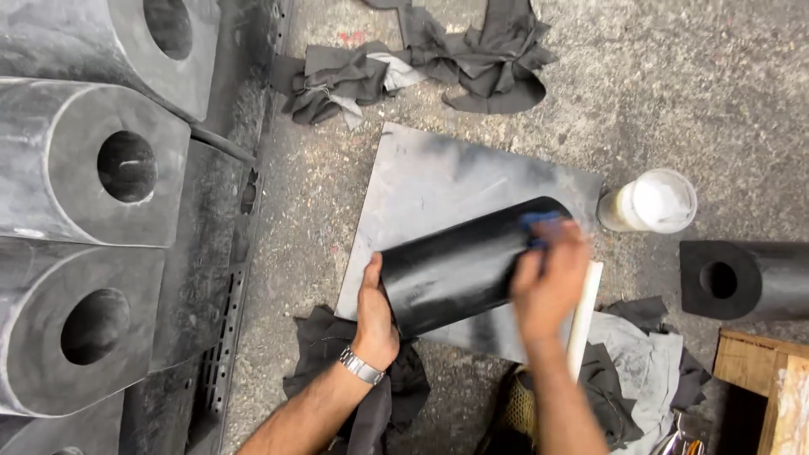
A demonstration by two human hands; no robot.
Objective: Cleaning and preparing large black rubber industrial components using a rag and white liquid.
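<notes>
A black D-shaped rubber block lies tilted across a grey metal plate on the concrete floor. My left hand grips the block's near-left end, a metal watch on the wrist. My right hand is blurred with motion at the block's far-right end and presses a small blue pad against its surface. A white stick lies on the floor under my right forearm.
Three large grey rubber blocks with round holes line the left side. Dark rags lie beyond the plate, more rags near me. A white-capped jar stands right of the plate, next to another black holed block and a wooden crate.
</notes>
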